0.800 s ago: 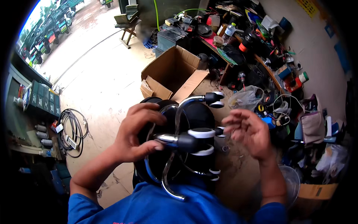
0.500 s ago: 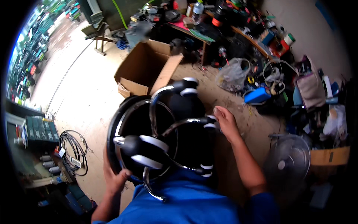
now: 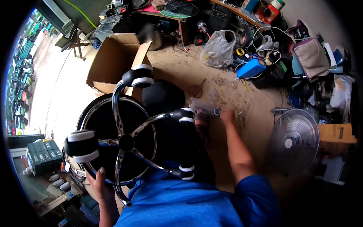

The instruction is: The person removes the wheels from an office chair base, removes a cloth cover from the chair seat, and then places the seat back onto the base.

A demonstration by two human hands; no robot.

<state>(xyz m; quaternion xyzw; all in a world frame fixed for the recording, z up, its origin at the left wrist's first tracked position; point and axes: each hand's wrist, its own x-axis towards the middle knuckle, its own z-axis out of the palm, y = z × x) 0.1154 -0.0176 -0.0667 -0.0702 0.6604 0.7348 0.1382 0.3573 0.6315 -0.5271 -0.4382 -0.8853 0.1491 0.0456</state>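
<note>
A round black stool (image 3: pixel 141 113) with a chrome star base (image 3: pixel 117 106) lies bottom-up against my lap, its legs toward me. Black and white casters (image 3: pixel 138 76) sit on several leg ends; the nearest leg's end (image 3: pixel 128 204) is bare. My left hand (image 3: pixel 99 184) grips the seat's lower left rim, thumb on top. Off to the right, low over the floor, my right hand (image 3: pixel 227 116) is closed. Close beside its fingers is a small piece with a round grey end (image 3: pixel 216 111), next to clear plastic wrap (image 3: pixel 202 104). What the fingers hold is hidden.
An open cardboard box (image 3: pixel 107 62) stands beyond the stool. A fan (image 3: pixel 291 142) is at the right. Farther back are a plastic bag (image 3: pixel 218 51), a blue block (image 3: pixel 251 68) and tangled cables. Coiled cable (image 3: pixel 72 166) and a dark case (image 3: pixel 42 155) lie left.
My right hand has left the caster on the right-hand leg and is now beside the wrapped piece. The stool appears farther left and has turned to show its base squarely; my left hand stays on its rim.
</note>
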